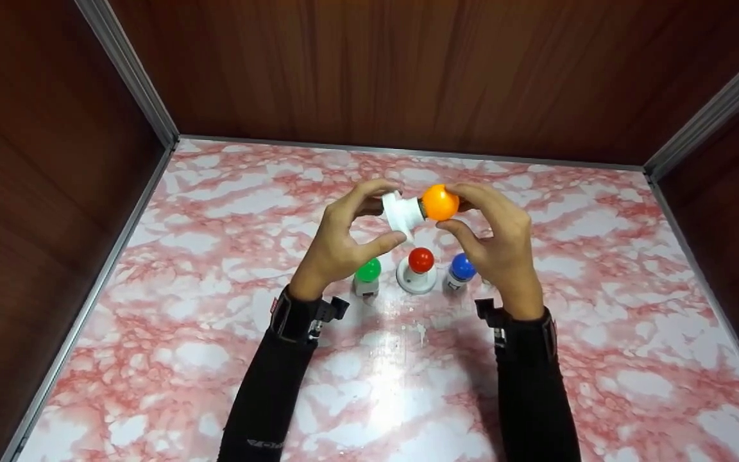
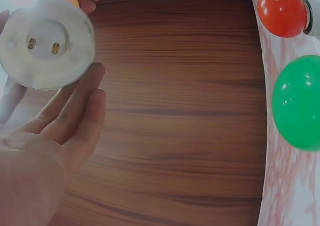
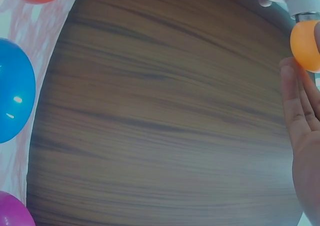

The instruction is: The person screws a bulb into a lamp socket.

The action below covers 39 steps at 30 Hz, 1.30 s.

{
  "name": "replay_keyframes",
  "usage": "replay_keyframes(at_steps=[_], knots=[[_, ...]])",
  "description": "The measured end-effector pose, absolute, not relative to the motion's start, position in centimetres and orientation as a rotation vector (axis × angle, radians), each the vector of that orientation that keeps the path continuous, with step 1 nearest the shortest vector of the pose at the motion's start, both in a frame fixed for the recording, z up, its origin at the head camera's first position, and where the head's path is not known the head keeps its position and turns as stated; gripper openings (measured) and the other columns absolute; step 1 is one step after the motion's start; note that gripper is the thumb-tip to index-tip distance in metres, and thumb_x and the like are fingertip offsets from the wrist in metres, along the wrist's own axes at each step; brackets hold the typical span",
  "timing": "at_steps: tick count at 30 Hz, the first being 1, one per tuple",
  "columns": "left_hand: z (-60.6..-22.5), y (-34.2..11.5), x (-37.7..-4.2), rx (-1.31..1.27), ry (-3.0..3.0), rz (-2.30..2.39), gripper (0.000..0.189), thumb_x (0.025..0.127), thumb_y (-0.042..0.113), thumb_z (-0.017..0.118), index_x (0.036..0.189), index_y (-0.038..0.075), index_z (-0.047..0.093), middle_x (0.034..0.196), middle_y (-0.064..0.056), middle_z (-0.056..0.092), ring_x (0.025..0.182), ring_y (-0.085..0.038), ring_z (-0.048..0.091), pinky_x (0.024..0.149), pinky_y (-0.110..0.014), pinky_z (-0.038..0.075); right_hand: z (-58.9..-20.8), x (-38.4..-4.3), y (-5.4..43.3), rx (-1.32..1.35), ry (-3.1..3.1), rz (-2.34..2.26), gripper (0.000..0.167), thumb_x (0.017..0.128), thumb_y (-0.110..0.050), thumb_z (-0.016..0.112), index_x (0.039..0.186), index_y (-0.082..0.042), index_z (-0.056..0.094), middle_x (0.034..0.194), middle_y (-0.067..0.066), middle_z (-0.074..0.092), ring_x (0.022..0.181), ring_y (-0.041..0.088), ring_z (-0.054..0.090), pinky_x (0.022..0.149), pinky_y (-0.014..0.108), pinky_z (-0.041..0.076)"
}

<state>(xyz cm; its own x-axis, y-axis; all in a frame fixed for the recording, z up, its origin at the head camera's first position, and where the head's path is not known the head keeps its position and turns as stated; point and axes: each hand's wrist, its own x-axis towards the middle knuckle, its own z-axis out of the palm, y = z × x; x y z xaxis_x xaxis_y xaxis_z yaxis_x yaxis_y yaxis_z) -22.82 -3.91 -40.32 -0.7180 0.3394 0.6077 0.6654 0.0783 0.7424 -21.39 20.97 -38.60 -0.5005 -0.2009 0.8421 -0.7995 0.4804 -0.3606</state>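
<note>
Above the table, my left hand point(image 1: 337, 244) grips the round base of a white lamp holder point(image 1: 410, 215) between thumb and fingers. My right hand point(image 1: 503, 234) pinches an orange light bulb point(image 1: 440, 203) by its globe. The bulb's cap end meets the holder's mouth, and a narrow metal band shows between them. Holder and bulb lie tilted sideways in the air. In the left wrist view, the base's underside point(image 2: 75, 50) shows two brass-coloured contacts. The right wrist view shows the orange bulb point(image 3: 301, 43) against the right fingertips. How deep the cap sits is hidden.
Below the hands, a red bulb point(image 1: 421, 260) stands upright in a white round holder point(image 1: 410, 282). A green bulb point(image 1: 368, 269) is on its left and a blue bulb point(image 1: 462, 266) on its right. A magenta bulb point(image 3: 12, 211) shows partly. Brown wood panels point(image 1: 408, 77) enclose the table.
</note>
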Motion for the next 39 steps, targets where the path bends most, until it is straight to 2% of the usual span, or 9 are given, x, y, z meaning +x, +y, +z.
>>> replay_keyframes(at_steps=[9,18,21,25,29,33,36,39], knots=[[-40.0,-4.1,-22.7,-1.039,-2.150,-1.563,0.048,0.093,0.026,0.084,0.135,0.009,0.068,0.131,-0.005,0.073,0.116,-0.014,0.068,0.103,-0.031,0.060,-38.4,-21.3,20.9,0.848,-1.939,1.037,0.050,0.077,0.005,0.089,0.124,0.004,0.073,0.114,0.021,0.078,0.092,0.029,0.075,0.097,0.017,0.060],[-40.1,-4.5,-22.7,-1.029,-2.182,-1.545,0.047,0.091,0.026,0.086,0.129,0.006,0.067,0.130,-0.010,0.073,0.119,-0.017,0.068,0.107,-0.037,0.059,-38.7,-21.6,20.7,0.854,-1.969,1.025,0.050,0.078,0.004,0.089,0.125,0.003,0.072,0.115,0.021,0.078,0.092,0.029,0.074,0.096,0.013,0.058],[-40.2,-5.0,-22.6,-1.021,-2.191,-1.549,0.047,0.090,0.024,0.086,0.129,0.005,0.067,0.133,-0.013,0.072,0.122,-0.020,0.068,0.108,-0.038,0.059,-38.9,-21.7,20.2,0.880,-1.960,1.058,0.048,0.080,0.007,0.086,0.126,0.004,0.072,0.117,0.022,0.077,0.094,0.029,0.075,0.094,0.016,0.060],[-40.6,-6.2,-22.5,-1.014,-2.213,-1.540,0.048,0.088,0.024,0.088,0.127,0.005,0.068,0.133,-0.012,0.072,0.122,-0.019,0.069,0.108,-0.034,0.059,-39.2,-21.8,19.3,0.924,-1.945,1.117,0.041,0.084,0.010,0.081,0.124,0.006,0.072,0.117,0.023,0.077,0.096,0.029,0.075,0.092,0.019,0.062],[-41.1,-8.0,-22.6,-1.026,-2.257,-1.533,0.048,0.085,0.025,0.092,0.122,0.006,0.068,0.136,-0.008,0.071,0.126,-0.018,0.068,0.111,-0.033,0.058,-39.6,-21.8,18.3,0.982,-1.984,1.150,0.039,0.086,0.007,0.082,0.124,0.006,0.072,0.117,0.023,0.077,0.096,0.030,0.076,0.092,0.021,0.063],[-41.7,-9.9,-23.0,-1.022,-2.342,-1.554,0.044,0.081,0.021,0.094,0.113,0.007,0.067,0.140,-0.006,0.069,0.130,-0.020,0.066,0.117,-0.035,0.055,-40.2,-21.8,17.1,1.017,-2.078,1.152,0.038,0.090,-0.004,0.083,0.126,0.002,0.072,0.121,0.017,0.078,0.100,0.026,0.077,0.092,0.025,0.064],[-42.1,-10.9,-23.3,-1.000,-2.417,-1.556,0.044,0.078,0.018,0.096,0.107,0.007,0.064,0.140,-0.009,0.069,0.131,-0.023,0.066,0.119,-0.037,0.053,-40.9,-22.0,16.0,1.023,-2.126,1.124,0.036,0.094,-0.011,0.081,0.127,0.001,0.072,0.122,0.015,0.078,0.102,0.025,0.077,0.091,0.028,0.065],[-42.7,-11.9,-23.6,-0.975,-2.491,-1.547,0.044,0.077,0.018,0.096,0.103,0.008,0.063,0.140,-0.012,0.068,0.132,-0.027,0.065,0.121,-0.042,0.052,-41.7,-22.2,14.7,1.033,-2.145,1.122,0.034,0.096,-0.011,0.078,0.125,0.003,0.071,0.121,0.017,0.078,0.102,0.026,0.077,0.090,0.034,0.067]])
